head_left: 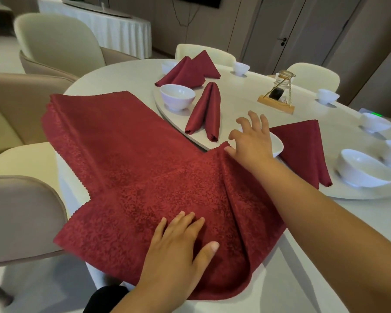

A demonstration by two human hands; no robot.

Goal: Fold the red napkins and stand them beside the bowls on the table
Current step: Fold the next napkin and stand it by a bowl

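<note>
A red napkin (158,199) lies unfolded on the near edge of the white table (127,73), partly over a stack of flat red napkins (95,123). My left hand (178,251) presses flat on its near part with straight fingers. My right hand (252,141) has spread fingers and touches the napkin's far corner with the thumb, next to a white bowl (278,146) it partly hides. Folded napkins stand by bowls: one (207,111) beside a bowl (177,96), one (187,71) further back, one (303,145) to the right.
Several more white bowls (361,168) ring the raised turntable (359,193). A wooden stand with a glass jar (279,96) sits at the middle. Beige chairs (54,41) surround the table; one (20,211) is close at the left.
</note>
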